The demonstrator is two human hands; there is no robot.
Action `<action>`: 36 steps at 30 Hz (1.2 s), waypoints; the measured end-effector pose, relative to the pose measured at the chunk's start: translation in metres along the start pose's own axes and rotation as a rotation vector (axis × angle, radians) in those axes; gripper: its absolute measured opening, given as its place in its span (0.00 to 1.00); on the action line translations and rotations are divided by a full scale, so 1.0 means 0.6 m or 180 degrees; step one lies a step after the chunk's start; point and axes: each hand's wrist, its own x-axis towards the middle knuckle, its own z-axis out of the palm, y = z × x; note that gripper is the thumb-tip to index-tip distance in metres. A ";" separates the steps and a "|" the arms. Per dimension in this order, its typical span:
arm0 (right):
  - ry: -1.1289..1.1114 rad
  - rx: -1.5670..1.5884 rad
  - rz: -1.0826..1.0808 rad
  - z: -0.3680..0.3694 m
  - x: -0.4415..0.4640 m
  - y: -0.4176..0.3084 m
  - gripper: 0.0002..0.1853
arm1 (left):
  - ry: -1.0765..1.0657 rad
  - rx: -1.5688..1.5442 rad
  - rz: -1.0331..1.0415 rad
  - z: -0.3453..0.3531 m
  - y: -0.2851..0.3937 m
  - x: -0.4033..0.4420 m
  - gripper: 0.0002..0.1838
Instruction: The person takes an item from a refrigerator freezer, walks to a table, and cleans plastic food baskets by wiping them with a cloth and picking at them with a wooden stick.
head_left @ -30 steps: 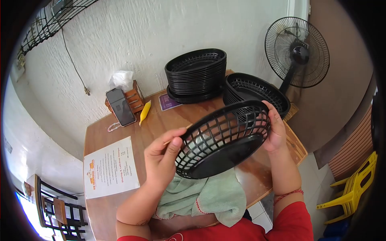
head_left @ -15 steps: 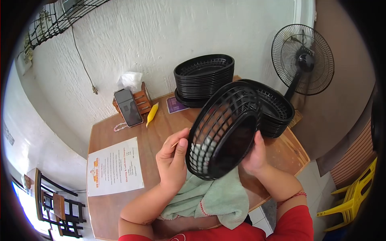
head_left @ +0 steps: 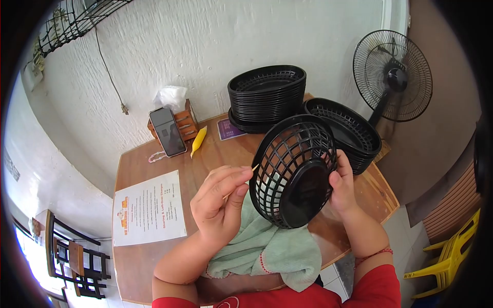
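Note:
My right hand (head_left: 343,185) grips a black plastic food basket (head_left: 306,197) by its right side, some fingers hidden behind the lattice. The basket is tilted, its solid underside facing me. Between the thumb and fingers of my left hand (head_left: 220,203) is a thin wooden toothpick (head_left: 255,168), its tip close to the basket's left rim; I cannot tell if they touch. Below the basket, a pale green towel (head_left: 287,254) with red edging lies crumpled at the table's near edge.
Two stacks of black baskets, a taller stack (head_left: 267,100) and a lower stack (head_left: 354,131), stand at the back. Left of them are a yellow banana-shaped thing (head_left: 198,141), a phone (head_left: 168,133) against a wooden holder (head_left: 187,123), and a printed sheet (head_left: 149,208). A fan (head_left: 393,77) stands right.
My left hand has come off the basket's rim and turned, bringing the toothpick tip into view. The basket has tilted and shifted slightly right in my right hand.

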 end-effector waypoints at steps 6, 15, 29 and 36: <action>-0.0058 -0.0013 -0.0001 0.007 -0.003 -0.001 0.28 | -0.0037 0.0453 0.0303 -0.004 -0.006 0.006 0.10; -0.0141 -0.0062 -0.0020 0.017 -0.009 -0.012 0.30 | -0.0057 0.1049 0.0906 -0.003 -0.004 0.011 0.10; -0.0244 0.0000 -0.0037 0.020 -0.013 -0.015 0.31 | 0.0037 0.1684 0.1387 -0.009 -0.005 0.011 0.11; -0.0313 -0.0058 -0.0039 0.014 -0.015 -0.010 0.32 | 0.0080 0.1749 0.1423 -0.012 -0.005 0.010 0.12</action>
